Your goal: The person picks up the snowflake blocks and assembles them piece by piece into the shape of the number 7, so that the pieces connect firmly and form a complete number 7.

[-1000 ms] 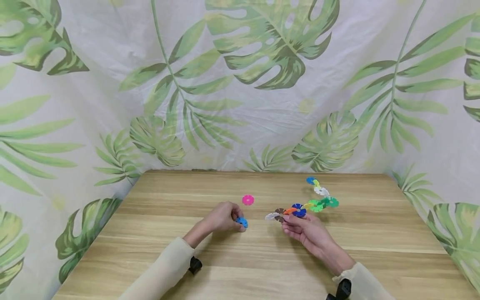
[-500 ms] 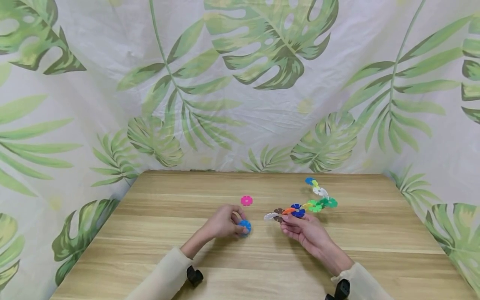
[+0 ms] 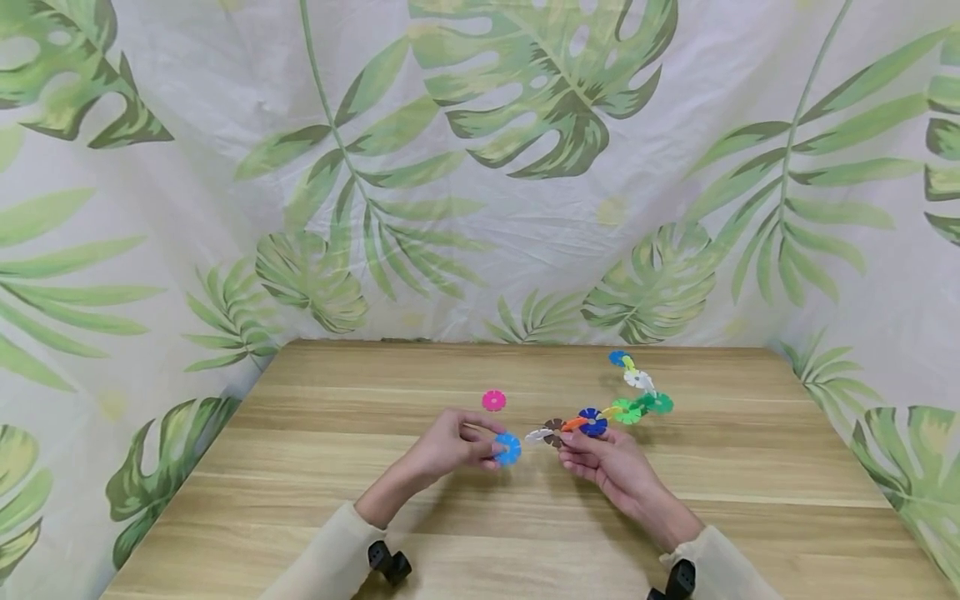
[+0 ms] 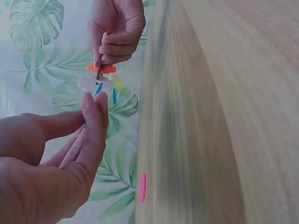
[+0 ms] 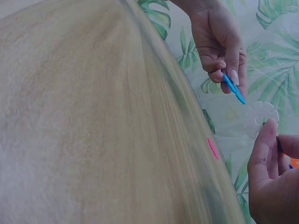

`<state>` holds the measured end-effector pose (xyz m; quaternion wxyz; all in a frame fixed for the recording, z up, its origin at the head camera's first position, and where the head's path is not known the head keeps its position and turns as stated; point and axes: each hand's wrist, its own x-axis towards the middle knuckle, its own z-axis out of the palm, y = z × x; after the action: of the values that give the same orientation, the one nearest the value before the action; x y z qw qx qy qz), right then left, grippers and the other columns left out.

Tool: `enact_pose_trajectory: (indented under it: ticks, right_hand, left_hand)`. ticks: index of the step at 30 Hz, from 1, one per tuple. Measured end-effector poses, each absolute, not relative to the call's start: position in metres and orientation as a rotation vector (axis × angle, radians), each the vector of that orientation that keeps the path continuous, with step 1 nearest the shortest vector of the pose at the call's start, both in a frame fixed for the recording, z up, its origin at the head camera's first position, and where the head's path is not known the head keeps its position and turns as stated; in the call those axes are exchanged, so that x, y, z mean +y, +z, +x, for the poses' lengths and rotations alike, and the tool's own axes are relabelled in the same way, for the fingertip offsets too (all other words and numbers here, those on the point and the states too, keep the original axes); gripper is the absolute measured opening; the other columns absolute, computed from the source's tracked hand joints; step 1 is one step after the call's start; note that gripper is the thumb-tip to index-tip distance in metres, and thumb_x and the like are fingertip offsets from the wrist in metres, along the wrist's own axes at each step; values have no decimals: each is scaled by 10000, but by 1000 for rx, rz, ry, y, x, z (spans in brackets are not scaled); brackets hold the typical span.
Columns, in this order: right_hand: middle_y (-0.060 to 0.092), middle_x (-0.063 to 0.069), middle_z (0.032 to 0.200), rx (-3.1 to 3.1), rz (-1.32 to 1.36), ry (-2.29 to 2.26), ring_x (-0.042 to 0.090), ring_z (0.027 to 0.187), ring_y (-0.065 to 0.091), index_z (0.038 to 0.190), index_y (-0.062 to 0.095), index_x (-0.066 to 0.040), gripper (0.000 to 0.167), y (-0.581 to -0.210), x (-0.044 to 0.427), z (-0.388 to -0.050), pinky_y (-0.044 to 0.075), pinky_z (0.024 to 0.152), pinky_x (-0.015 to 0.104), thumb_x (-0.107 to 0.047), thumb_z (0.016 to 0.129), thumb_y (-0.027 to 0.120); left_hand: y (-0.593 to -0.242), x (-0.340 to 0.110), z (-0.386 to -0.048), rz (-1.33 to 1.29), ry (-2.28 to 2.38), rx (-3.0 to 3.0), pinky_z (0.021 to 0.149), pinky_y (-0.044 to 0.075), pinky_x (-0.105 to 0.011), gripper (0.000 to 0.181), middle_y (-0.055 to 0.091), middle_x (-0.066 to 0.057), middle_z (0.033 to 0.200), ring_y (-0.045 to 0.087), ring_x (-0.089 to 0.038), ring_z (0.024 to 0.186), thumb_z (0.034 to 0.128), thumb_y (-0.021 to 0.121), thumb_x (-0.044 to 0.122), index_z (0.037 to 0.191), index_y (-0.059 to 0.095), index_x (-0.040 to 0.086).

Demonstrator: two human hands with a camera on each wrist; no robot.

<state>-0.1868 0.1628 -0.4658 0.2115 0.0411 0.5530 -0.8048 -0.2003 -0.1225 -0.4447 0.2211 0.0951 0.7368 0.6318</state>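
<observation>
A light blue notched disc (image 3: 508, 449) is pinched between the thumb and fingers of my left hand (image 3: 448, 450). My right hand (image 3: 618, 468) grips a chain of interlocked plastic discs near its brown disc (image 3: 554, 432). A white disc (image 3: 537, 436) forms the chain's near end, pointing at the blue disc with a small gap between them in the head view. Beyond my right fingers the chain runs through orange, dark blue (image 3: 592, 422), yellow and green discs (image 3: 627, 411), then bends back to a white disc and a blue one (image 3: 618, 358). In the right wrist view the white disc (image 5: 261, 119) faces the left hand.
A loose pink disc (image 3: 493, 401) lies flat on the wooden table (image 3: 337, 433), just beyond my left hand. Behind the table hangs a leaf-patterned cloth (image 3: 525, 250). Black wrist cameras (image 3: 388, 563) sit at both sleeves.
My left hand has lifted the light blue disc and carried it right, towards the chain's white end, turning its face to the head camera. My right hand has barely moved.
</observation>
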Motion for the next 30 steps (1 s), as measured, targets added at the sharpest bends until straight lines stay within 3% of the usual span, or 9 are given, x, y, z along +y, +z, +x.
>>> enact_pose_trajectory:
  ticks: [4, 11, 16, 21, 30]
  right_hand:
    - [811, 60, 942, 1548, 100, -2236, 130, 843, 775, 1180, 636, 4, 214, -467, 162, -187, 654, 833, 265, -78, 996, 707]
    - [810, 64, 965, 1564, 102, -2222, 132, 861, 774, 1236, 607, 25, 287, -466, 161, -186, 652, 841, 263, -83, 992, 712]
    - [808, 68, 965, 1568, 107, -2217, 136, 866, 774, 1254, 587, 32, 316, -466, 160, -185, 653, 851, 268, -80, 987, 714]
    - [809, 73, 966, 1570, 119, -2204, 141, 872, 778, 1238, 608, 20, 303, -466, 158, -185, 653, 852, 269, -85, 979, 726]
    - [808, 93, 975, 1607, 90, -2190, 147, 860, 777, 1225, 620, 37, 304, -466, 155, -186, 655, 842, 273, -91, 973, 733]
  left_hand:
    - [-444, -122, -201, 215, 1796, 1990, 916, 645, -473, 331, 802, -210, 1070, 787, -160, 828, 967, 724, 8, 1288, 670, -54]
    - [-448, -120, -202, 169, 1853, 1936, 853, 665, -347, 327, 784, -246, 1118, 789, -158, 857, 969, 706, -12, 1276, 653, -111]
    - [-450, -119, -200, 146, 1860, 1930, 844, 663, -317, 327, 783, -252, 1113, 786, -149, 852, 975, 688, -11, 1273, 644, -139]
    - [-453, -117, -201, 137, 1871, 1903, 851, 660, -306, 326, 797, -190, 1045, 785, -153, 844, 980, 688, 3, 1267, 649, -145]
    - [-455, -111, -199, 35, 1927, 1867, 755, 649, -219, 251, 771, -97, 926, 770, -131, 760, 973, 674, -35, 1197, 666, -148]
